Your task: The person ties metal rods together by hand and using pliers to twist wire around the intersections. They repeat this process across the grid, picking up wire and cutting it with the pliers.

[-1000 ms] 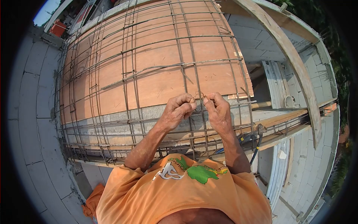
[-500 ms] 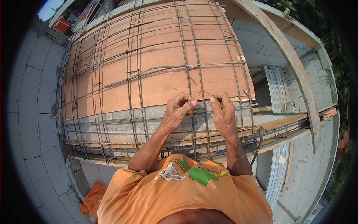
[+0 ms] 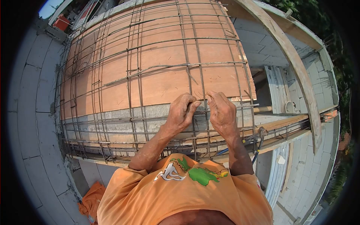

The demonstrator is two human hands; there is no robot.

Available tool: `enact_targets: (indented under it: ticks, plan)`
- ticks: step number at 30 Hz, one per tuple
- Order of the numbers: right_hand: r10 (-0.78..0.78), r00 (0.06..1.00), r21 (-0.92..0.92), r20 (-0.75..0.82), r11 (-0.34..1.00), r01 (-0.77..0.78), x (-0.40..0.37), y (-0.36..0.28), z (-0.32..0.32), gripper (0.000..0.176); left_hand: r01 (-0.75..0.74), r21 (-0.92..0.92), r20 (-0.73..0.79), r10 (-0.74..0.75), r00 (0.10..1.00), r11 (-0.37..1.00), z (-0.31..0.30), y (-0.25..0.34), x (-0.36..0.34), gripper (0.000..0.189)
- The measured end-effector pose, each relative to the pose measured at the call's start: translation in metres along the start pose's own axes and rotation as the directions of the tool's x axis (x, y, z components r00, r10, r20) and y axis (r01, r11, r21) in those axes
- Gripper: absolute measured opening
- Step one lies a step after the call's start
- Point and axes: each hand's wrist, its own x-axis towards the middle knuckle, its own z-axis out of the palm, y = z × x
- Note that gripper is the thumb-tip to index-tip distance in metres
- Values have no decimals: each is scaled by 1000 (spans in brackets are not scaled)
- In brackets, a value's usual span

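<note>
My left hand (image 3: 182, 112) and my right hand (image 3: 224, 114) are close together over the near edge of a rebar grid (image 3: 200, 64). Both have thumb and fingers pinched, with a thin tie wire (image 3: 203, 99) between the fingertips; most of it is hidden or too fine to follow. An upright bar of the grid runs between the two hands. Under the bars lies an orange-brown plywood sheet (image 3: 165, 84), bordered on my side by a grey concrete strip (image 3: 153, 113). Small wire scraps are scattered on the plywood.
A long wooden plank (image 3: 290, 52) slants down the right side over a gap. Metal sheets (image 3: 278, 90) stand below it. A hammer-like tool (image 3: 261, 133) hangs by the right forearm. Grey block walls (image 3: 28, 131) flank the left, with an orange cloth (image 3: 92, 197) low down.
My right hand has shifted slightly left and turned inward, its fingers curling more tightly. My left hand has closed its pinch and stays near the same spot.
</note>
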Motion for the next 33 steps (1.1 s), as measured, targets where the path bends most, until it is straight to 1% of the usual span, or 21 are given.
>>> enact_targets:
  ticks: [1, 3, 4, 5, 6, 7, 8, 9, 10, 12, 14, 15, 19, 22, 23, 24, 25, 27, 29, 31, 33]
  plan:
    - [16, 999, 23, -37, 1000, -15, 0, 0, 4, 19, 2, 1, 0, -2, 1000, 1000, 1, -1, -1, 18]
    - [33, 997, 46, -75, 999, -29, 0, 1, 5, 17, 94, -65, 67, -90, 994, 993, 2, 0, -5, 18]
    - [196, 980, 144, 16, 970, -197, 1, 1, 2, 16, 94, -66, 69, -89, 994, 993, 1, 3, -6, 18]
    - [343, 932, 223, 120, 905, -362, 2, 2, 0, 15, 310, -194, 161, -281, 946, 931, -2, 9, -6, 18]
    - [342, 932, 222, 121, 906, -362, 0, 3, 2, 15, 515, -296, 274, -445, 852, 804, -3, 13, -5, 19]
    - [235, 972, 174, 20, 956, -235, -3, 5, 7, 14, 518, -297, 272, -449, 851, 802, -5, 14, -5, 19]
    - [115, 991, 112, -76, 988, -106, -6, 5, 10, 13, 567, -289, 337, -473, 814, 771, -6, 14, -4, 19]
    - [111, 991, 111, -72, 989, -102, -6, 3, 11, 13, 612, -279, 399, -491, 775, 740, -7, 13, -3, 19]
    - [69, 993, 85, -100, 995, -61, -7, 0, 10, 15, 612, -282, 395, -492, 776, 739, -5, 11, -4, 19]
    - [25, 992, 57, -121, 998, -18, -9, 0, 11, 17, 593, -554, 341, -491, 802, 584, 2, 6, -9, 17]
    - [-96, 985, -14, -142, 995, 95, -10, 5, 16, 22, 580, -588, 321, -495, 807, 564, 3, 13, -6, 16]
    - [-98, 985, -12, -141, 995, 97, -11, 7, 17, 22, 568, -617, 307, -498, 811, 544, 2, 15, -5, 15]
    - [-62, 989, 73, -135, 995, 72, -13, 4, 15, 23, 585, -580, 300, -518, 801, 567, 5, 13, -10, 14]
    - [-71, 989, 102, -126, 991, 84, -11, 8, 18, 22, 531, -630, 273, -479, 835, 567, 7, 13, -8, 14]
    - [-86, 989, 102, -121, 990, 99, -12, 12, 20, 21, 538, -645, 272, -496, 825, 542, 8, 15, -7, 14]
    - [-41, 993, 126, -114, 990, 56, -12, 14, 22, 19, 545, -662, 270, -514, 814, 515, 8, 15, -5, 13]
    - [-60, 991, 127, -119, 989, 75, -10, 11, 21, 19, 530, -664, 255, -506, 824, 527, 6, 13, -3, 13]
    - [34, 991, 183, -127, 983, -10, -7, 4, 15, 18, 552, -615, 304, -477, 825, 564, 5, 5, -4, 14]
    - [28, 995, 192, -95, 981, -9, -8, 7, 16, 17, 528, -636, 287, -463, 839, 563, 7, -1, -5, 14]
    - [39, 999, 213, -34, 976, -31, -11, 11, 21, 16, 577, -565, 314, -493, 812, 590, 1, -5, -6, 15]
    - [7, 999, 211, -31, 977, 0, -14, 15, 26, 16, 581, -547, 313, -496, 810, 603, 2, -6, -5, 15]
